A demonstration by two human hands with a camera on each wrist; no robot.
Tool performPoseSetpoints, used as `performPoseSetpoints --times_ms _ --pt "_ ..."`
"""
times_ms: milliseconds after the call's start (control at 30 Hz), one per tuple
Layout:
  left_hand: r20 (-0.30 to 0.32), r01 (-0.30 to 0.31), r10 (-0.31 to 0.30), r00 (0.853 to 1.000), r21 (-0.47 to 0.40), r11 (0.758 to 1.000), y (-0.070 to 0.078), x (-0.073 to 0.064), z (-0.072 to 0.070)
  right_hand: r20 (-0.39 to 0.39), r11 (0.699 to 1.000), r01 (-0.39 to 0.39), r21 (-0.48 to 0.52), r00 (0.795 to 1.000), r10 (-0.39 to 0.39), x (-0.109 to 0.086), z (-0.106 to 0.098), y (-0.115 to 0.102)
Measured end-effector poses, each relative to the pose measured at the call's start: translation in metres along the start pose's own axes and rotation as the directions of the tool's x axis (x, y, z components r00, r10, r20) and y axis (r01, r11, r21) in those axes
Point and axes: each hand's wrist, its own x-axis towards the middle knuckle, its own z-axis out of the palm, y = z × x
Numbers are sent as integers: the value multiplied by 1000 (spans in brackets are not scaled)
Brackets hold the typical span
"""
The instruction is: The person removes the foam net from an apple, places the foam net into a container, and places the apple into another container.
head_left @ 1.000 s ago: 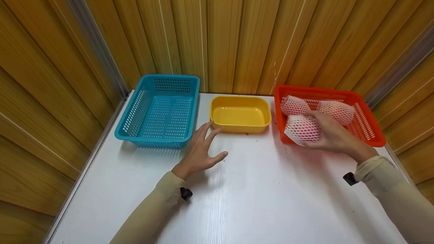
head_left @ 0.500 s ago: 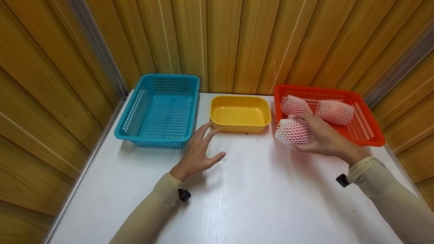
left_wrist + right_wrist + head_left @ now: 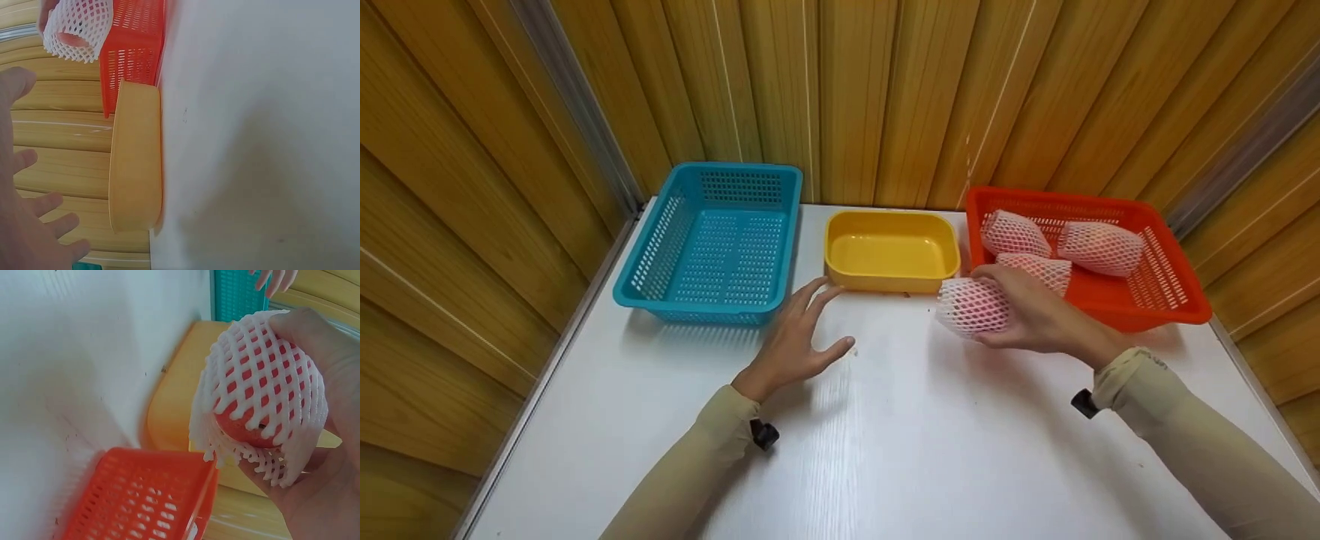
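A round red fruit in a white foam net sleeve is gripped by my right hand, thumb on one side and fingers on the other. It hangs above the table, just left of the red basket's front corner. The right wrist view shows the fruit's red end through the sleeve's open mouth. My left hand hovers over the table with fingers spread and nothing in them, between the blue basket and the yellow tub. Several more sleeved fruits lie in the red basket.
The blue basket at the left and the yellow tub in the middle hold nothing visible. All three containers stand in a row along the back of the white table. Wood-patterned walls close off the back and both sides.
My right hand has carried the sleeved fruit leftward and toward me, out of the red basket, uncovering another sleeved fruit there. My left hand has shifted very slightly toward me.
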Motion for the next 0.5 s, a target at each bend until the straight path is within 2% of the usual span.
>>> performPoseSetpoints --times_ms 167,300,500 --pt "2 -4 4 1000 -48 999 -2 -3 2 0 999 42 17 999 -42 6 13 -2" --pt "-6 -15 15 1000 -121 993 -5 -4 3 21 998 35 43 999 -36 11 22 -4" --pt "9 48 -47 999 -209 977 -7 -5 2 42 996 31 85 999 -35 19 36 -4"
